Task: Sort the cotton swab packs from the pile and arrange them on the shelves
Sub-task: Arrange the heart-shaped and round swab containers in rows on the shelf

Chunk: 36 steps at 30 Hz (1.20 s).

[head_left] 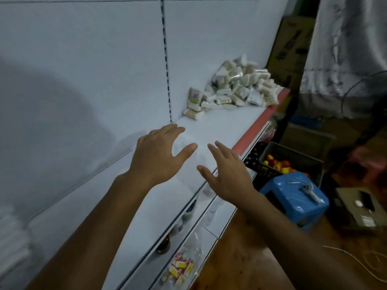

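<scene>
**Mia:** What do the cotton swab packs (236, 84) look like?

**Ben:** They are small soft bags, mostly white, with bits of pale green and tan on them. They lie in a messy heap, one on top of another.

**Mia:** Where is the heap?

**Ben:** It sits at the far end of the white shelf (219, 126), right up against the back wall. A few packs have slid out to the near side of the heap and lie flat.

**Mia:** What are the hands doing?

**Ben:** The left hand (159, 155) is over the shelf with its fingers spread wide. It holds nothing. The right hand (228, 172) is just beside it, over the front edge, fingers straight and apart. It holds nothing too. Both hands are well apart from the heap.

**Mia:** Is anything between the hands and the heap?

**Ben:** Only bare white shelf.

**Mia:** What else is around?

**Ben:** The shelf has a red strip (259, 124) along its front edge. Lower down there is a clear bag of red and yellow sweets (181, 266). On the floor stands a blue stool (293, 195) with a small grey thing on top. Behind it is a dark crate of red and yellow fruit (278, 164).
</scene>
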Available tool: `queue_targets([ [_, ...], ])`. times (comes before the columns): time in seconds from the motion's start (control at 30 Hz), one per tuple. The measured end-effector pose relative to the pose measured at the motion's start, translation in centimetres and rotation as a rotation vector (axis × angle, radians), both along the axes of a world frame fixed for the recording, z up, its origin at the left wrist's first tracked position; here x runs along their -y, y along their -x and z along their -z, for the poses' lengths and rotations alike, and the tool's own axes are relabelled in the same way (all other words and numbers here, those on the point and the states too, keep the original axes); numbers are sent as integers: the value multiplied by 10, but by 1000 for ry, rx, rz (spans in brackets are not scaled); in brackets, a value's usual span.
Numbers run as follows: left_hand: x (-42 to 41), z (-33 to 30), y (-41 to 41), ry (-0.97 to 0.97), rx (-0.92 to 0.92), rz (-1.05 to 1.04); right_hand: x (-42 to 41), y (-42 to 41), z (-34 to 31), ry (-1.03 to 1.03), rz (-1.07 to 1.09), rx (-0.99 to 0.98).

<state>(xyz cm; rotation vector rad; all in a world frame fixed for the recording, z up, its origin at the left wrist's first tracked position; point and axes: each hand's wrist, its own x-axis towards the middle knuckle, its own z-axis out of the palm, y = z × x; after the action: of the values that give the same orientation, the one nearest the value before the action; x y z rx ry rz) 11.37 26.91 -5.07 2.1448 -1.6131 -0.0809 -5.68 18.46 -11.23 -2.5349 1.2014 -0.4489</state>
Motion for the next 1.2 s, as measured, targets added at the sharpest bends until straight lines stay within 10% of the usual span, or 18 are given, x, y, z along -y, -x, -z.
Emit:
queue_targets([
  [1.2, 524, 34, 55, 47, -124, -66, 544, 50, 16, 123, -77, 194],
])
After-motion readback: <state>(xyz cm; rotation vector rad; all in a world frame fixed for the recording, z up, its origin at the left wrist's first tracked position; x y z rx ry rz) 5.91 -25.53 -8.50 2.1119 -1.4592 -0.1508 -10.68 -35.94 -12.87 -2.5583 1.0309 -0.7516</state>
